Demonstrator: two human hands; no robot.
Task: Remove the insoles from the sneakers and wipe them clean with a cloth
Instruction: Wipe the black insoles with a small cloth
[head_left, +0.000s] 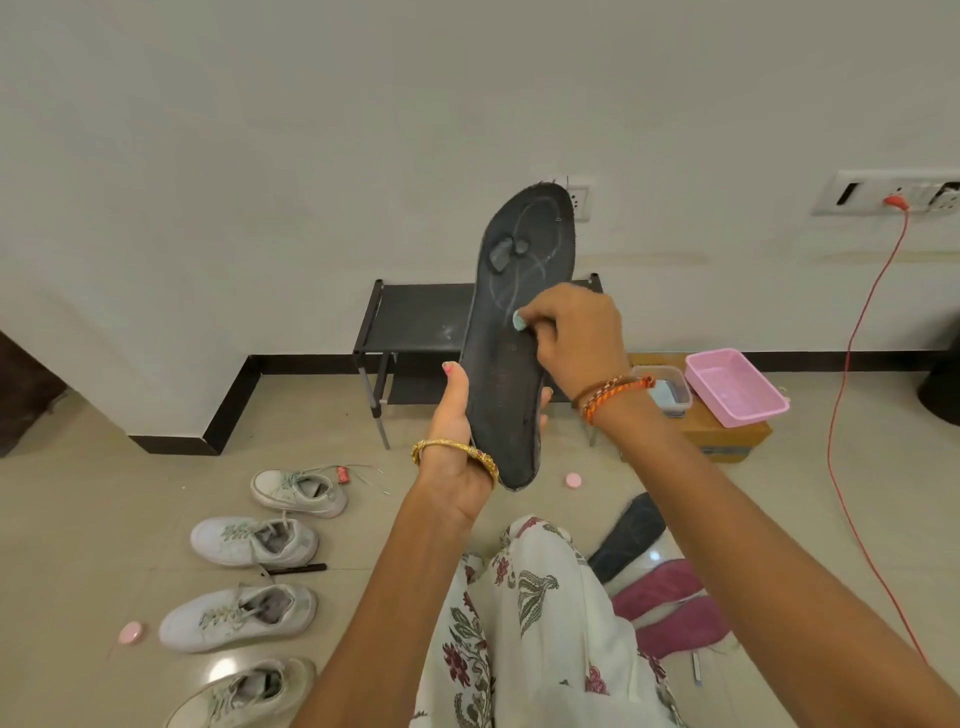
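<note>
Four white sneakers (254, 540) line the tiled floor as a person's left hand (460, 431) grips a dark insole (511, 358) upright by its heel, while the right hand (574, 338) pinches a small pale-green cloth (518, 319) against its middle.

We find no legible text, brand, number or sign anywhere in this view. The black insole (514, 332) carries pale curved lines and a small grey patch, neither of which forms readable characters. The cardboard box (727, 436) shows a dark band of print on its front, too blurred for us to read. A small red tag (343, 474) beside the farthest white sneaker (298, 492) bears a pale mark we cannot make out.
</note>
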